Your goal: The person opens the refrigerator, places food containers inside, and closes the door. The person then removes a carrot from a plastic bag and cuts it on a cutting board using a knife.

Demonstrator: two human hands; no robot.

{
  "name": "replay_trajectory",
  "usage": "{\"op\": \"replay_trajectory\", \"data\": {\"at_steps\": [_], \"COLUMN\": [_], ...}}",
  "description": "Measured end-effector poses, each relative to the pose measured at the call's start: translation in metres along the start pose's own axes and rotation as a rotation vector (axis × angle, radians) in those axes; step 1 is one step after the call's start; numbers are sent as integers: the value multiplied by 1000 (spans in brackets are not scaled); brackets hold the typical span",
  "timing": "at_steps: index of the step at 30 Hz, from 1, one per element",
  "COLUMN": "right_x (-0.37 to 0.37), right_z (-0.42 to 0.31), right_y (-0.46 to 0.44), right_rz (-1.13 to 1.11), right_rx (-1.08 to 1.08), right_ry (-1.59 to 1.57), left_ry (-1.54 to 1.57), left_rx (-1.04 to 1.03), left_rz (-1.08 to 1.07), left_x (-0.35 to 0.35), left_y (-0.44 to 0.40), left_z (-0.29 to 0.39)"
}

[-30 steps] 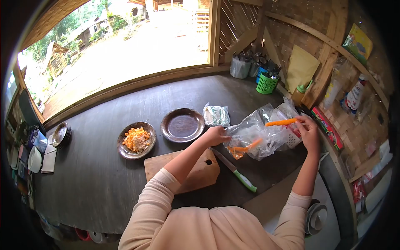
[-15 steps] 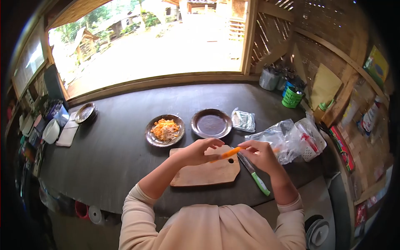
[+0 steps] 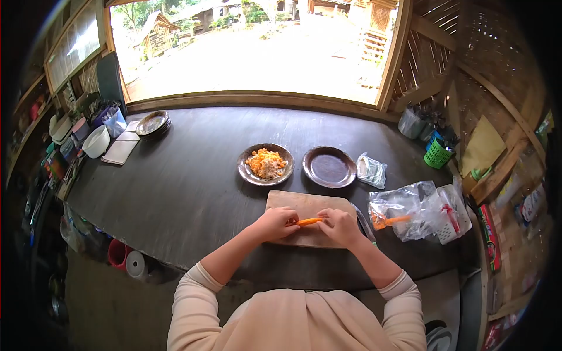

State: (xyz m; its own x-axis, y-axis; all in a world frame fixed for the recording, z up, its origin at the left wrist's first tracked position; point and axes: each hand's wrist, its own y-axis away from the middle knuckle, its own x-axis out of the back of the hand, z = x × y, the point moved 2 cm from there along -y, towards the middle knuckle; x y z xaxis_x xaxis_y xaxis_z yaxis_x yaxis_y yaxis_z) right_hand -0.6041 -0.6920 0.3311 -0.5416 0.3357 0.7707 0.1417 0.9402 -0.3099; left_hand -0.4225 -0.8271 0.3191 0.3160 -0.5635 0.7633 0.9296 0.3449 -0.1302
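Observation:
A slim orange carrot (image 3: 308,222) lies level, low over the wooden cutting board (image 3: 305,201). My left hand (image 3: 278,223) pinches its left end, and the fingertips of my right hand (image 3: 341,227) close on its right end. Just beyond my right hand, along the board's right edge, lies a knife (image 3: 364,223); its handle is mostly hidden by that hand. Behind the board stands a brown plate (image 3: 244,174) heaped with orange and whitish shredded food (image 3: 266,164). To its right is a dark plate (image 3: 329,167) with nothing on it.
A clear plastic bag (image 3: 404,199) with orange pieces and a white basket (image 3: 456,222) lie to the right. A small wrapped packet (image 3: 371,171) sits by the dark plate. Stacked plates (image 3: 153,124) and a white bowl (image 3: 96,142) stand left; a green basket (image 3: 438,154) stands back right.
Both hands have lowered the carrot from above the board down close to its surface. The view has shifted, so the table's things appear farther right.

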Motion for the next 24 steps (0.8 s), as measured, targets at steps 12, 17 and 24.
{"op": "replay_trajectory", "data": {"at_steps": [12, 17, 24], "right_x": [26, 36, 68], "right_z": [8, 27, 27], "right_y": [33, 59, 130], "right_rz": [108, 249, 64], "right_rx": [-124, -140, -453], "right_ry": [263, 100, 264], "left_ry": [-316, -323, -269], "left_rx": [-52, -87, -211], "left_rz": [185, 170, 269], "left_x": [-35, -47, -54], "left_y": [-17, -17, -16], "left_z": [35, 32, 29]}}
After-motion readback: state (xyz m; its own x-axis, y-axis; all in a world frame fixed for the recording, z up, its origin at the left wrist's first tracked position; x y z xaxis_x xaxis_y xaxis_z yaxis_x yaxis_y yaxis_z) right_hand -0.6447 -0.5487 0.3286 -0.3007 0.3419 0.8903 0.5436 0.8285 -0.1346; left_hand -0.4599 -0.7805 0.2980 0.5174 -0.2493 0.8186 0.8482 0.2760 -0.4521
